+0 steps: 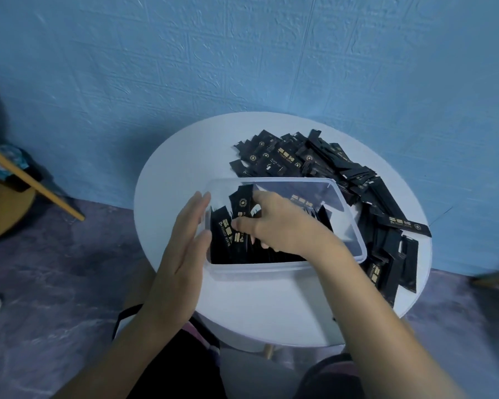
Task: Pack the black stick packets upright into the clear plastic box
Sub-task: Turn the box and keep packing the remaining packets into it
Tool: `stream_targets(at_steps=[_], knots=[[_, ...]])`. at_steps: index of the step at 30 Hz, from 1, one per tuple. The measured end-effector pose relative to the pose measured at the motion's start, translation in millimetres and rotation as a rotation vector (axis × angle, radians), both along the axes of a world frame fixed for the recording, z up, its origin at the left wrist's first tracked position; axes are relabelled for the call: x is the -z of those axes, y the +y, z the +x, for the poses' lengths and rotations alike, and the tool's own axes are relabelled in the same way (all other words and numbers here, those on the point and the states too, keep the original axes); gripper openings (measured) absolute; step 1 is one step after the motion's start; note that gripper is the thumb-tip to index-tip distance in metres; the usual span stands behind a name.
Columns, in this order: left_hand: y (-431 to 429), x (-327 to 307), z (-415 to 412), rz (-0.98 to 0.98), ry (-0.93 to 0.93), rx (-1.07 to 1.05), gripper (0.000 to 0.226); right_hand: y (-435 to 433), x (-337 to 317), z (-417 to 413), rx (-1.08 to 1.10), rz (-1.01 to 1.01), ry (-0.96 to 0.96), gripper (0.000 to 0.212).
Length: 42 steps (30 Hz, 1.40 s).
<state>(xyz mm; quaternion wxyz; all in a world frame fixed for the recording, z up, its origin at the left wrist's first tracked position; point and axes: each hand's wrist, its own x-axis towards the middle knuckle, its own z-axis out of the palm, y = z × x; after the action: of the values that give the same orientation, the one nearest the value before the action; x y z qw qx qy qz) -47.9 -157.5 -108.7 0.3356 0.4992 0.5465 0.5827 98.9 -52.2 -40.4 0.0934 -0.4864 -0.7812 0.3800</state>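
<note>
Head | left hand [185, 254] flat against box [271, 269] wall | right hand [277, 223] among packets [225, 234], fingertips hidden, grip unclear

There's the clear plastic box [257, 267], rectangular with rounded corners, lid off, sitting mid-way across the round white table [185, 156]. Inside it, black stick packets [225, 237] with gold print are bunched mostly toward the left end, standing on end and leaning a little. One tall packet [242, 203] pokes up above the rim. And look at the loose pile [285, 159]: the same black sticks lying flat and criss-crossed, sprawled behind the box and down its right side, close against its walls.
</note>
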Motion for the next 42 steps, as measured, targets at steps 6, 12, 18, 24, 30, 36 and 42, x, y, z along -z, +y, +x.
stream_targets(at_steps=[6, 12, 18, 24, 30, 36, 42], knots=[[-4, 5, -8, 0.072, 0.198, -0.074, 0.045, -1, -7, -10, -0.065, -0.168, -0.007, 0.035], [-7, 0, -19, 0.238, 0.579, -0.162, 0.032, -5, -7, -17, -0.046, -0.247, 0.028, 0.037], [-3, -2, -26, 0.401, 0.761, -0.186, 0.032, -3, -7, -13, -0.043, -0.329, 0.134, 0.033], [-1, -4, -27, 0.479, 0.882, -0.11, 0.037, 0, -6, -20, -0.094, -0.386, 0.188, 0.041], [2, -5, -33, 0.479, 0.956, -0.038, 0.04, 11, -7, -24, -0.167, -0.352, 0.157, 0.055], [5, -5, -35, 0.45, 0.959, 0.016, 0.045, 20, -8, -27, -0.206, -0.36, 0.093, 0.044], [8, -6, -37, 0.384, 1.017, 0.073, 0.054, 20, -4, -23, -0.24, -0.357, 0.095, 0.045]])
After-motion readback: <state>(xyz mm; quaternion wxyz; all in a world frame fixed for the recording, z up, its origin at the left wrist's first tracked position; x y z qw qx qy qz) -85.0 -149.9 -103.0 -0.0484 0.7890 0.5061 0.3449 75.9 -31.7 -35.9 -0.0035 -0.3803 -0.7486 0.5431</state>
